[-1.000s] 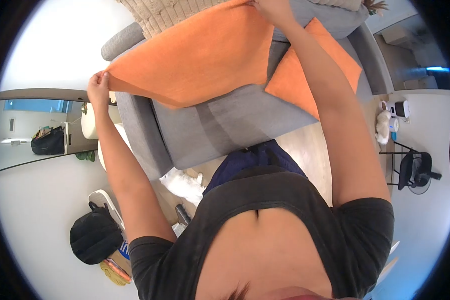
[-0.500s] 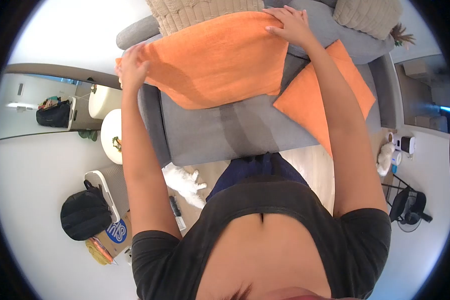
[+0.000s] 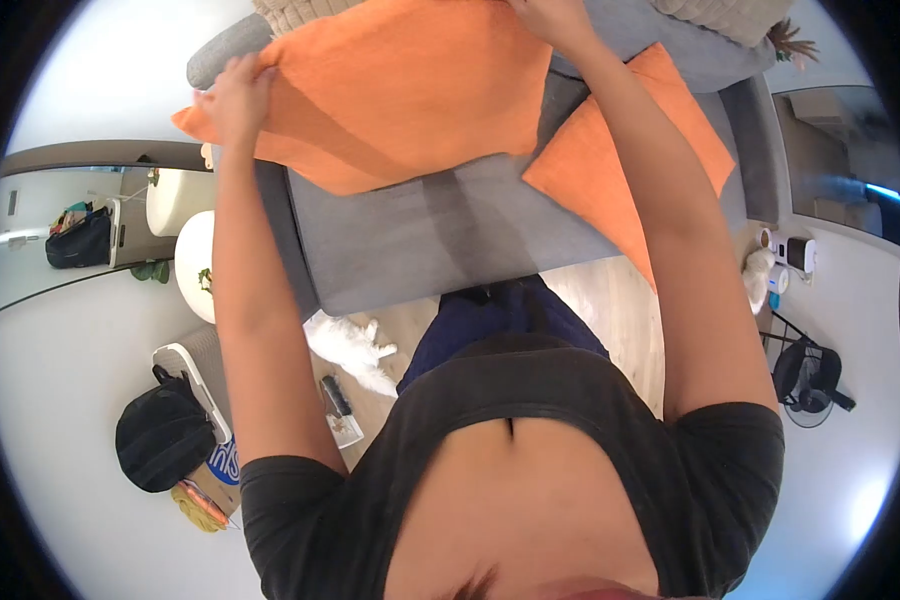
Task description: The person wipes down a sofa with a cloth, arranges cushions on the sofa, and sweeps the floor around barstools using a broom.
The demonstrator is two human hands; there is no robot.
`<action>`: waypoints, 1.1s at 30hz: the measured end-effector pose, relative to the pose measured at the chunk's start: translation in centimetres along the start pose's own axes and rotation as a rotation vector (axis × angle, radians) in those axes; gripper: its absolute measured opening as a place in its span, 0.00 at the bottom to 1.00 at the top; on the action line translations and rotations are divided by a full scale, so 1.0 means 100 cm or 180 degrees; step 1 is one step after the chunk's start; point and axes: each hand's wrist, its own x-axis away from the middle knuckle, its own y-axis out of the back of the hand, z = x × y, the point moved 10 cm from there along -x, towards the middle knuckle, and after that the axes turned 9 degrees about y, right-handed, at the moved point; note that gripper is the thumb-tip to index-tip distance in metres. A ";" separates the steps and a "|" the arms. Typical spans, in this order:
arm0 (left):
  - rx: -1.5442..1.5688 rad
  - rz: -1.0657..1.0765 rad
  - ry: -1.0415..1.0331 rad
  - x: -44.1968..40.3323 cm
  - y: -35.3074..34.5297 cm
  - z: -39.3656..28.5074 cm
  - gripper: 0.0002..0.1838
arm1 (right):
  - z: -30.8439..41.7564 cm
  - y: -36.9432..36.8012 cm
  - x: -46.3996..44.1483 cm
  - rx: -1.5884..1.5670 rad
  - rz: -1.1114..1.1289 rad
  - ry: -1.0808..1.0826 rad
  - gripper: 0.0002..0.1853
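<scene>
An orange cushion (image 3: 400,95) is held up over the grey sofa (image 3: 400,235), tilted, its lower edge near the seat. My left hand (image 3: 238,98) grips its left side close to the pointed corner, fingers curled over the fabric. At the upper right corner, my right hand (image 3: 555,20) is closed on the edge; the top of the frame cuts part of it off. A second orange cushion (image 3: 580,185) lies on the right of the seat, partly hidden behind my right forearm.
Beige ribbed cushions (image 3: 735,18) rest against the sofa back. On the floor at left lies a white cat (image 3: 348,348), near a brush (image 3: 336,396). A round white table (image 3: 195,265) and a black backpack (image 3: 165,430) are further left. Another cat (image 3: 758,278) is at right.
The held cushion and both hands have shifted up and left in view, and the whole scene has shifted left too. My left hand's fingers have curled more tightly on the cushion.
</scene>
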 end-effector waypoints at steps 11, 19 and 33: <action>0.0504 0.0298 0.0100 0.010 -0.017 -0.058 0.34 | -0.049 -0.268 0.319 -0.4820 -0.0415 -0.5254 0.21; 0.0047 0.0283 -0.0513 -0.017 -0.038 -0.185 0.36 | -0.040 -0.360 0.356 -0.5166 -0.0173 -0.6322 0.30; -0.0205 0.0189 -0.0432 -0.033 -0.069 -0.158 0.31 | -0.063 -0.444 0.394 -0.3780 0.2147 -0.5065 0.27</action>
